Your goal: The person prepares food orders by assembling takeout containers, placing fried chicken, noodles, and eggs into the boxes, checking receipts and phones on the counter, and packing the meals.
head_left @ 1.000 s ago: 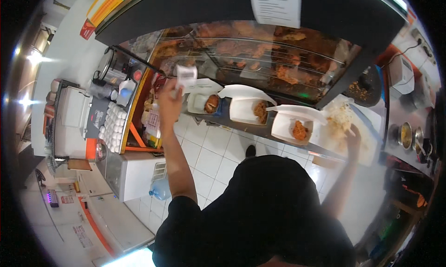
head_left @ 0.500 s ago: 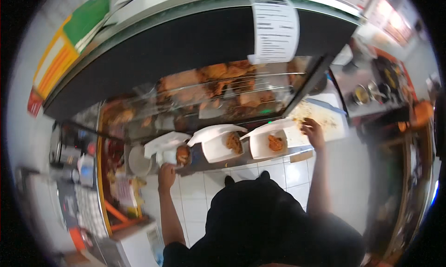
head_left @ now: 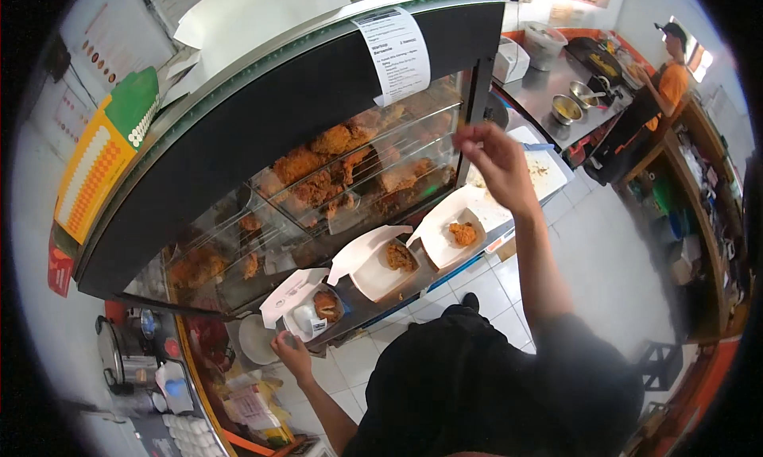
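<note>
Three white cardboard food boxes stand in a row with their lids up. In the left box (head_left: 299,320) are a piece of fried chicken (head_left: 326,305) and a white wrapped packet (head_left: 307,318). The middle box (head_left: 372,282) and the right box (head_left: 437,246) each hold one piece of fried chicken. My left hand (head_left: 294,357) is at the near corner of the left box, fingers loosely bent and apart; whether they touch it I cannot tell. My right hand (head_left: 502,167), empty with fingers loosely apart, is raised by the right end of the glass display case (head_left: 262,167).
Fried chicken pieces (head_left: 330,151) lie on racks behind the glass. A crumb-covered white board (head_left: 548,171) lies right of the boxes. A round white container (head_left: 256,339) sits at the left. Metal bowls (head_left: 567,110) stand on a back counter, beside a person in orange (head_left: 674,87).
My view has swung to the right. My right hand has risen from the white board toward the case's right end. My left hand has drawn back slightly from the white packet.
</note>
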The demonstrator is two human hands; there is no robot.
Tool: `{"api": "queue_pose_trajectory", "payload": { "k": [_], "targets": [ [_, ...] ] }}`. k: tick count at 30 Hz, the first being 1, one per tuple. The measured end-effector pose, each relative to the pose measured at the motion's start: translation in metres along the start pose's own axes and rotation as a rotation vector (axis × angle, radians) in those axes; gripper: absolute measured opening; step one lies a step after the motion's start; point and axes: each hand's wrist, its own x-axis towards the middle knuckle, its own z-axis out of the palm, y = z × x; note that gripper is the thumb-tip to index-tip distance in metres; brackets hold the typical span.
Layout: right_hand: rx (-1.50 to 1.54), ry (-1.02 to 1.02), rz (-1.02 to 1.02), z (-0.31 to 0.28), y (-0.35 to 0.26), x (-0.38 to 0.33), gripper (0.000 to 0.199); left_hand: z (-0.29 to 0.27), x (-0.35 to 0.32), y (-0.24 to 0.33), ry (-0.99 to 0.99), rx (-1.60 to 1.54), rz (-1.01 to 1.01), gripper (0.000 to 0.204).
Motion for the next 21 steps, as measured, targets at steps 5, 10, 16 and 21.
{"api": "queue_pose_trajectory", "payload": {
  "k": [5,10,16,21],
  "targets": [
    [0.05,0.158,-0.28,0.023,-0.062,0.04,0.025,-0.003,-0.005,0.0,0.05,-0.027,-0.035,0.027],
    [0.015,0.046,-0.373,0.044,-0.066,0.087,0.026,0.002,-0.01,0.02,0.172,0.011,0.189,0.024],
    [-0.012,-0.044,-0.195,0.037,-0.079,0.064,0.028,0.02,-0.025,0.121,-0.101,-0.289,0.245,0.018],
    [0.036,-0.342,0.049,-0.028,-0.019,-0.009,0.011,0.052,-0.053,0.132,-0.473,-0.417,0.125,0.029]
  ]
}}
